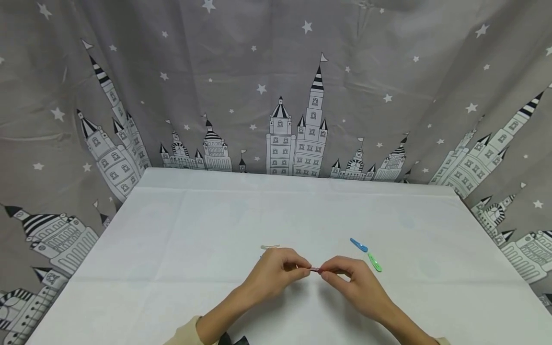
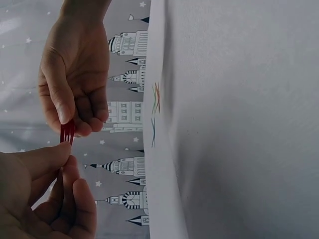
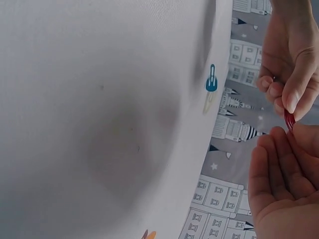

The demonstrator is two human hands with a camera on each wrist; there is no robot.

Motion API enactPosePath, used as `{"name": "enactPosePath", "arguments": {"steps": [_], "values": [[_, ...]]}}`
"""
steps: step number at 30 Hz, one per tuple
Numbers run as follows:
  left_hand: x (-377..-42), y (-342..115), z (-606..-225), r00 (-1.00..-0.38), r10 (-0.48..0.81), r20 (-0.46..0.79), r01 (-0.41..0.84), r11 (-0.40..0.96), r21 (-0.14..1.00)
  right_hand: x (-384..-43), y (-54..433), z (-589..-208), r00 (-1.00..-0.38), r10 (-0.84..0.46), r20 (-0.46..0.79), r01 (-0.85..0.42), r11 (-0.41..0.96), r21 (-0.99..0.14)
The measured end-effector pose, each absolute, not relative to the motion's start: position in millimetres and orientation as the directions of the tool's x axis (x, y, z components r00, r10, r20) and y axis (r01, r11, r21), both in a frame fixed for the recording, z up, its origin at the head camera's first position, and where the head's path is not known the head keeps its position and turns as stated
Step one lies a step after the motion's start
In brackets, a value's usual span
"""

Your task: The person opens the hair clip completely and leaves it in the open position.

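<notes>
Between the fingertips of both hands is a small red hair clip [image 1: 315, 270], slim and metallic-looking, held above the white table. My left hand [image 1: 273, 273] pinches its left end between thumb and fingers. At the other end, the thumb and index finger of my right hand [image 1: 354, 282] pinch it. The left wrist view shows several red strips of the clip [image 2: 67, 133] side by side between the two thumbs. Its ends are covered by the fingertips. In the right wrist view the red clip [image 3: 289, 121] is mostly hidden.
Right of the hands lie a blue hair clip [image 1: 359, 245] and a green hair clip [image 1: 374, 262]. A beige hair clip [image 1: 270, 247] lies behind the left hand, with a blue clip [image 3: 212, 79] beside it. A grey castle-print curtain [image 1: 241, 81] borders the white table [image 1: 172, 230].
</notes>
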State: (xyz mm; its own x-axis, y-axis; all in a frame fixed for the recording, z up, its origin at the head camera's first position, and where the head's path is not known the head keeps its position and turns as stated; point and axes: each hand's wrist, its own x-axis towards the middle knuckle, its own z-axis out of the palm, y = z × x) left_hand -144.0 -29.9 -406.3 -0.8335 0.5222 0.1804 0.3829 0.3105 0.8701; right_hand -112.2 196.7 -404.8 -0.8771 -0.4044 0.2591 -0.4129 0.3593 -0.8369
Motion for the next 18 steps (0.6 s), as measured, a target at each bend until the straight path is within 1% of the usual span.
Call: {"name": "enactPosePath", "arguments": {"steps": [7, 12, 18], "values": [[-136.8, -36.5, -404.0, -0.816, 0.540, 0.208, 0.421, 0.306, 0.854, -110.1, 192.0, -406.1, -0.861, -0.423, 0.282, -0.440, 0.342, -0.831], [-134.6, -39.3, -403.9, -0.818, 0.538, 0.202, 0.415, 0.309, 0.856, -108.5, 189.0, -406.7, -0.846, -0.434, 0.309, -0.469, 0.330, -0.819], [-132.5, -40.4, -403.0, -0.821, 0.532, 0.207, 0.409, 0.296, 0.863, -107.0, 187.5, -405.5, -0.855, -0.425, 0.298, -0.455, 0.339, -0.823]]}}
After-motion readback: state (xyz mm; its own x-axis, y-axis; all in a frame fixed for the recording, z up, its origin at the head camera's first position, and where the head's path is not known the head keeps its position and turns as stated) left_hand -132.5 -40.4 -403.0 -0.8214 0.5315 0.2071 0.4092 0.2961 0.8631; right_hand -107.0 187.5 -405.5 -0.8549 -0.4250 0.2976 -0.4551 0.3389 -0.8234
